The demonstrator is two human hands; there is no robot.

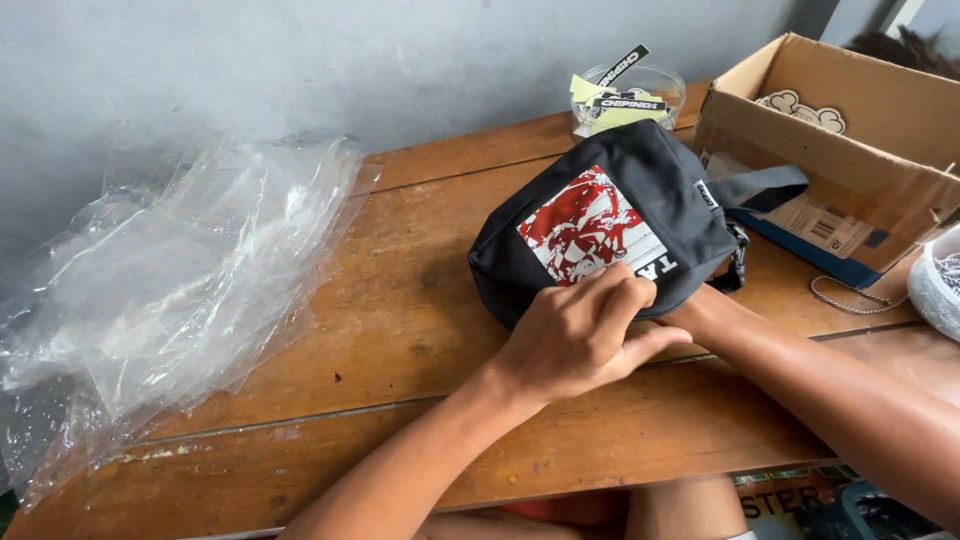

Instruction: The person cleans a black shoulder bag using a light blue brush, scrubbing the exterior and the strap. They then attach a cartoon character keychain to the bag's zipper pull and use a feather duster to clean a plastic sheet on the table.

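A black fabric pouch bag (640, 185) with a red-and-white printed patch lies on the wooden table (400, 300), its grey strap running off to the right. My left hand (585, 330) rests on the bag's near edge, fingers curled and pinching at the lower rim by the patch. My right hand (700, 305) is mostly hidden behind the left one, pressed against the same near edge of the bag; its fingers cannot be made out.
A pile of clear plastic bags (170, 290) covers the table's left side. A clear bowl of stickers (625, 95) stands at the back by the wall. An open cardboard box (850, 150) sits at the right, a thin cord (850, 300) beside it.
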